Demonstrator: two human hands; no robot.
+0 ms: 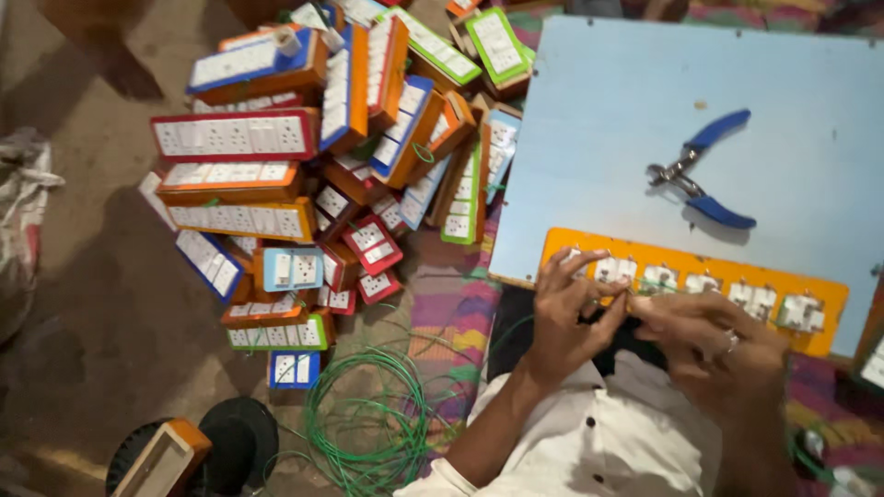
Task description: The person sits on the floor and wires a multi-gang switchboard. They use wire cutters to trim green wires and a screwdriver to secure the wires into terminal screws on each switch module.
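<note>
Both hands meet at the near edge of an orange switch panel (692,281) lying back-side up w/ its sockets exposed: left hand (571,308) and right hand (714,340) each pinch closed on what looks like thin green wire (645,287) btwn them, prob. for threading at the terminals. Blue-handled pliers (702,170) lie just beyond the panel on the pale blue board (608,101), w/in easy reach. Green wire coil (368,419) sits left of the left forearm; finished switchboards pile (313,156) is further left.

A person in a white button-front cotton shirt (599,442), its sleeve rolled up at the left elbow, forearms bare; a thin silver-coloured ring (732,342) sits on one finger of the right hand (714,345).
</note>
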